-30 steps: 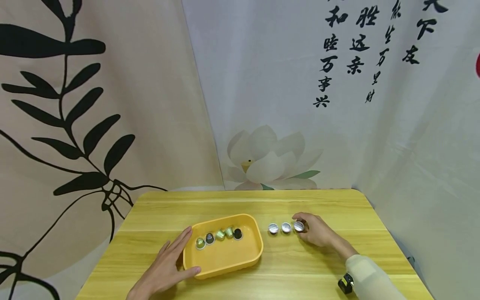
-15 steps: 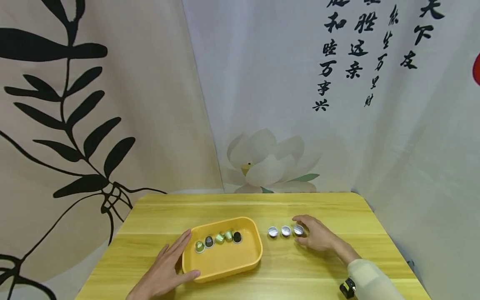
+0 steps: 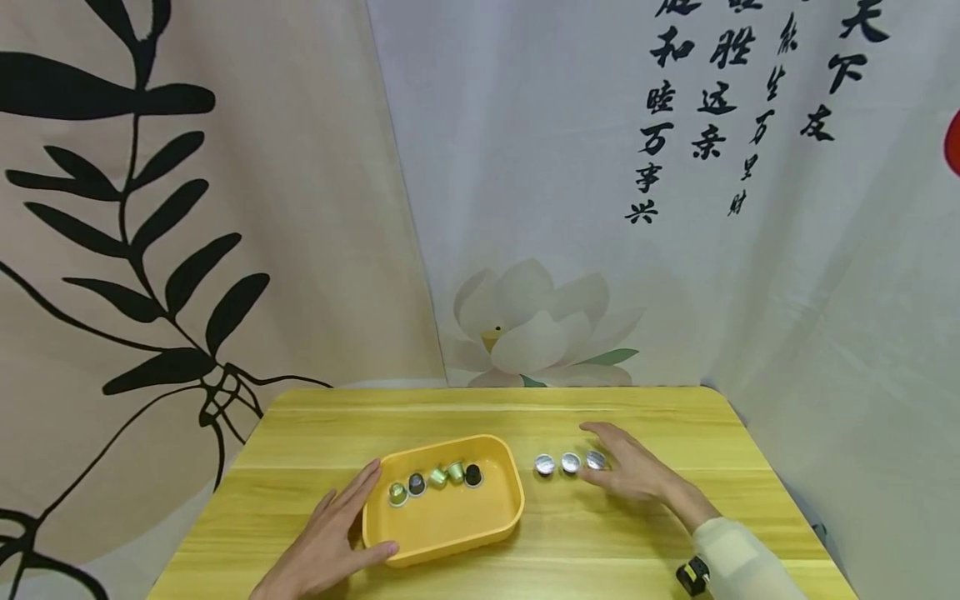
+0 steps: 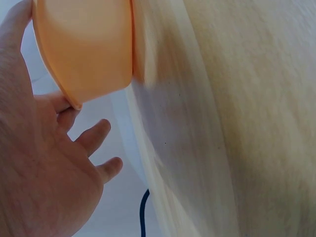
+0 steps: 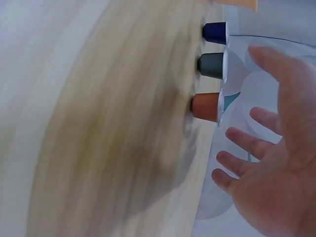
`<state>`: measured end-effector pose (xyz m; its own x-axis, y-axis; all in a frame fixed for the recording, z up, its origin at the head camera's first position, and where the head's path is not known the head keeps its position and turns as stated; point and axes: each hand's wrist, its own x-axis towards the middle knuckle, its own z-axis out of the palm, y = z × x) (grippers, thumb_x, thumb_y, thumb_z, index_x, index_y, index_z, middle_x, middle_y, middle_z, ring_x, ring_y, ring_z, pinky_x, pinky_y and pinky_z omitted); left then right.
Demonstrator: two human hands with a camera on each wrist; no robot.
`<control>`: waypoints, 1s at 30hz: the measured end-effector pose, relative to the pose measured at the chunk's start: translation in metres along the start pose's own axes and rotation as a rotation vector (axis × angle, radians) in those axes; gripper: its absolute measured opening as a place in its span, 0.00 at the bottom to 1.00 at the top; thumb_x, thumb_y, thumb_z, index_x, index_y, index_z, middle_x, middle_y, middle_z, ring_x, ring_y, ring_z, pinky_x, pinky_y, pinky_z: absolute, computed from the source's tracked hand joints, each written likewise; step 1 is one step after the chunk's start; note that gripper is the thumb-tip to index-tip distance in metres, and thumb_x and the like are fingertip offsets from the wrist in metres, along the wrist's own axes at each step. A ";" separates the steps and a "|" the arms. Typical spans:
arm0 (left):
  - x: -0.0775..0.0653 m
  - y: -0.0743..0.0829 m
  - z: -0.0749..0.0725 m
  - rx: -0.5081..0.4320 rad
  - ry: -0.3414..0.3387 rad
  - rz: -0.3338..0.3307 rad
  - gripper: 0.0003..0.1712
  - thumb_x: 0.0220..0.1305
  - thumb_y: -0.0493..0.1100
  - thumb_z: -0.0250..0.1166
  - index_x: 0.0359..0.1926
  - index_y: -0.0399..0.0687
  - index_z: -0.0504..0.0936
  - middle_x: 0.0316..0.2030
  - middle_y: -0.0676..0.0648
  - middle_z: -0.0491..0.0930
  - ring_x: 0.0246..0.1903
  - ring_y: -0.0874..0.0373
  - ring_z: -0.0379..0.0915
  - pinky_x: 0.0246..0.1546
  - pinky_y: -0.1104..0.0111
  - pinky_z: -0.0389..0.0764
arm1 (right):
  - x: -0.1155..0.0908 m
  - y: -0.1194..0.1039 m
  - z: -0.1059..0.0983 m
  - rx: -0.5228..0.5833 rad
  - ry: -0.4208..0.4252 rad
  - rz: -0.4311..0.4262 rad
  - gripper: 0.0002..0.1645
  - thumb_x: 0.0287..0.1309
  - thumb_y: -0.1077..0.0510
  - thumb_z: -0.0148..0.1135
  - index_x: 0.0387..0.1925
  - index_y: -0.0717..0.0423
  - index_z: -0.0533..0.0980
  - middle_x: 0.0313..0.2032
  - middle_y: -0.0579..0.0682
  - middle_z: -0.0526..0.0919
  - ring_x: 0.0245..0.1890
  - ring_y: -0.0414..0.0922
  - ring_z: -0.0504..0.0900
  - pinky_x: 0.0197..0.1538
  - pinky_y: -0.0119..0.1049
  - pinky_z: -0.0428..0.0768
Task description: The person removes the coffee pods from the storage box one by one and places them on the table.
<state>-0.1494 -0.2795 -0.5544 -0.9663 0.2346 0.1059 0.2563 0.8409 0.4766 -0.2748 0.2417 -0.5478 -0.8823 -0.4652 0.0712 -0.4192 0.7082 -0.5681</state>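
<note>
My left hand (image 3: 330, 529) rests on the left end of a yellow tray (image 3: 450, 546), fingers extended along the rim and thumb at the near corner. Several green and dark coffee capsules (image 3: 438, 477) lie in the tray. To its right, three coffee capsules stand in a row with silver lids up. The right wrist view shows their sides: a dark blue capsule (image 5: 215, 32), a dark grey-green capsule (image 5: 211, 65) and a copper capsule (image 5: 205, 106). My right hand (image 3: 633, 467) hovers around the copper end of the row, thumb and fingers spread, holding nothing.
Everything stands on a wooden table (image 3: 600, 550) with printed curtains behind and beside it. A small black device (image 3: 693, 575) is at the right sleeve. A dark cord-like line (image 4: 143, 212) shows past the table edge in the left wrist view.
My right fingers have let go of the rightmost capsule, spread apart and shifted slightly left over the row. The left hand and tray keep their places; the head view tilts slightly.
</note>
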 end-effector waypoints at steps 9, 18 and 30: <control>0.000 -0.003 0.002 -0.010 -0.009 -0.007 0.67 0.67 0.76 0.75 0.92 0.48 0.56 0.92 0.42 0.54 0.85 0.29 0.63 0.79 0.17 0.57 | 0.003 -0.013 -0.004 -0.021 0.028 -0.018 0.51 0.79 0.34 0.67 0.88 0.55 0.63 0.85 0.66 0.68 0.85 0.72 0.66 0.82 0.80 0.67; 0.001 -0.003 0.001 -0.012 -0.008 0.002 0.67 0.67 0.75 0.75 0.92 0.48 0.56 0.92 0.43 0.55 0.85 0.30 0.64 0.79 0.17 0.57 | 0.008 -0.026 -0.005 0.018 0.034 -0.065 0.46 0.83 0.34 0.60 0.87 0.53 0.65 0.85 0.65 0.69 0.85 0.71 0.66 0.82 0.80 0.66; 0.001 -0.001 -0.001 -0.010 -0.011 -0.005 0.68 0.66 0.76 0.76 0.92 0.49 0.57 0.91 0.43 0.56 0.84 0.30 0.65 0.79 0.17 0.57 | 0.021 -0.057 -0.004 0.031 -0.010 -0.099 0.47 0.82 0.31 0.60 0.88 0.50 0.65 0.87 0.61 0.65 0.88 0.69 0.62 0.84 0.79 0.63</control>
<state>-0.1507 -0.2805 -0.5541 -0.9674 0.2353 0.0937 0.2508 0.8374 0.4856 -0.2703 0.1934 -0.5103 -0.8347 -0.5374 0.1206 -0.4974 0.6416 -0.5839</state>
